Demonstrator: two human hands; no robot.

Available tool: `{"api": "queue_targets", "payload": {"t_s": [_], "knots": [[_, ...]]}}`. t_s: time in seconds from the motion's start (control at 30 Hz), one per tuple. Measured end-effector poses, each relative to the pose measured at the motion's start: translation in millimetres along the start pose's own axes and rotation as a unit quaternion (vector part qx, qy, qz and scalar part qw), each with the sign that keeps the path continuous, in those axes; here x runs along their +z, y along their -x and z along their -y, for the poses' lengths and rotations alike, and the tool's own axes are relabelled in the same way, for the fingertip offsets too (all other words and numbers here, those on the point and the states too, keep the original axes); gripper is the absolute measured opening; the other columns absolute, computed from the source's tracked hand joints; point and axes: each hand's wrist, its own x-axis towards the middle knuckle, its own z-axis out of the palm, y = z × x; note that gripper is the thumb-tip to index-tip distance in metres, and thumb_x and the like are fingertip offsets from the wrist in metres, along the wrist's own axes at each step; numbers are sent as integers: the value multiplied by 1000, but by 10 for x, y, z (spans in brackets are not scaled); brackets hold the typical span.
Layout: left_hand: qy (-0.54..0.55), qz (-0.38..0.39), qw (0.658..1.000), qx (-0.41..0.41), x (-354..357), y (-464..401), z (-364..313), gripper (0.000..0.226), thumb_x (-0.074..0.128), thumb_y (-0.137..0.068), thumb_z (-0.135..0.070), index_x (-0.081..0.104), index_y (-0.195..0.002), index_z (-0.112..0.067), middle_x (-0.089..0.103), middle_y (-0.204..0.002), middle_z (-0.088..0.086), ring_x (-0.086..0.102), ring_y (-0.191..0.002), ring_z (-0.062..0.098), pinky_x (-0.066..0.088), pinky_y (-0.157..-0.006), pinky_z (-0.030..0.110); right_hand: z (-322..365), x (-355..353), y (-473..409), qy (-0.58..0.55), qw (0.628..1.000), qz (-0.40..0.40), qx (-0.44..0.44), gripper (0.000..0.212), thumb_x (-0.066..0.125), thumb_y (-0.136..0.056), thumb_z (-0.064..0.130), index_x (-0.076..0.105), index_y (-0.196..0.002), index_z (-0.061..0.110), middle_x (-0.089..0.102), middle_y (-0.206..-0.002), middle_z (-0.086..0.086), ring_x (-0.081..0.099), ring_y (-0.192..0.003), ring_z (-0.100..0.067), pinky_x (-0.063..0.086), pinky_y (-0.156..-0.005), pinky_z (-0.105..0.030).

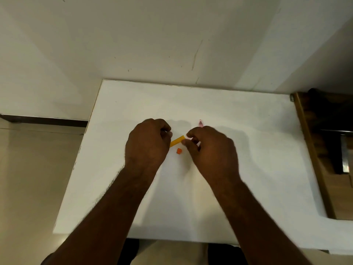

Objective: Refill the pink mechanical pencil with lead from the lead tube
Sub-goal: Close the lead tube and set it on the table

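A white table [238, 150] fills the middle and lower part of the frame, with a pale wall above it and a dark wooden piece of furniture [324, 142] at the right edge. Two bare forearms rise from the bottom edge and meet near the frame's centre.

The left hand [148, 144] is curled closed around the lead tube [178, 141], a short yellow stick whose free end juts out toward the right hand. Its long axis runs on a slant, from lower left inside the fist to upper right, where the end nearly meets the other hand's fingertips.

The right hand [212, 150] is pinched narrow at the tube's mouth. It seems to hold the pink mechanical pencil [200, 123] as well: only a small pink tip shows above the knuckles, pointing toward the top of the frame, so the pencil's axis looks roughly vertical in the picture, though the rest is hidden. Whether the fingertips grip a lead I cannot tell; nothing that thin is visible.

A small orange cap [179, 150] lies on the table just below the tube, between the hands, so the tube is probably open.

The risks from here, as I judge them: a tilt of the open tube could spill leads onto the white surface, a hard pinch could snap a lead, and a brush of either wrist could knock the loose cap away.
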Motion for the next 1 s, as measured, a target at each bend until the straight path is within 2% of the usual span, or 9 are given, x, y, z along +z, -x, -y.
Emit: {"api": "queue_targets", "payload": {"t_s": [0.1,0.17,0.33,0.43,0.57,0.7,0.87,0.93,1.0], "knots": [[-2,5,1000,7,-7,5,0,13,67,-92,-30,75,-101,-27,74,-97,-5,68,-86,16,43,-74,26,113,142,91,44,995,85,-18,21,59,-97,39,70,-105,23,68,-98,1,67,-82,-28,54,-70,-37],[-2,10,1000,12,-11,13,6,13,68,-91,-30,75,-102,-25,74,-98,-5,68,-87,17,42,-75,26,112,199,112,65,993,100,-13,19,54,-99,34,68,-103,22,65,-98,2,66,-81,-27,54,-69,-36],[3,45,999,12,8,30,12,28,78,-82,-42,73,-105,-28,71,-98,-8,66,-89,15,43,-75,26,32,134,52,-5,999,45,-4,10,65,-94,29,73,-96,22,68,-94,0,66,-77,-25,51,-68,-33],[-18,70,997,3,24,24,-3,37,83,-75,-44,73,-107,-29,67,-96,-11,62,-88,13,41,-73,25,-48,22,-42,-89,994,8,60,6,77,-87,30,74,-90,26,75,-86,8,70,-76,-14,53,-73,-30],[-33,77,996,-1,31,43,-11,22,79,-80,-36,74,-100,-30,68,-91,-11,65,-88,15,43,-72,26,-154,-51,-114,-250,953,-38,165,12,83,-81,24,73,-85,30,75,-74,14,72,-66,-5,58,-75,-25],[-28,60,997,25,19,68,-72,14,74,-81,-33,76,-94,-30,69,-88,-9,64,-83,15,45,-69,26,-164,-41,-123,-421,874,-46,238,14,83,-82,8,78,-85,21,80,-80,2,78,-75,-17,63,-84,-44],[21,14,995,100,-25,80,-146,13,76,-79,-30,75,-92,-28,66,-82,-11,59,-78,11,42,-66,26,-162,-74,-140,-536,788,-52,298,17,82,-82,3,79,-81,19,81,-87,-7,79,-83,-27,63,-83,-39],[30,6,991,129,-33,91,-169,12,76,-79,-29,75,-91,-27,66,-81,-10,60,-79,12,45,-68,28,-160,-73,-154,-539,786,-47,298,13,82,-82,3,80,-85,15,81,-89,-9,79,-83,-28,63,-81,-37],[32,3,990,139,-36,100,-186,12,76,-80,-29,75,-91,-27,66,-82,-11,60,-81,12,46,-70,29,-167,-60,-157,-509,810,-44,289,10,81,-83,6,80,-91,12,81,-91,-10,79,-84,-27,64,-83,-39]]}}
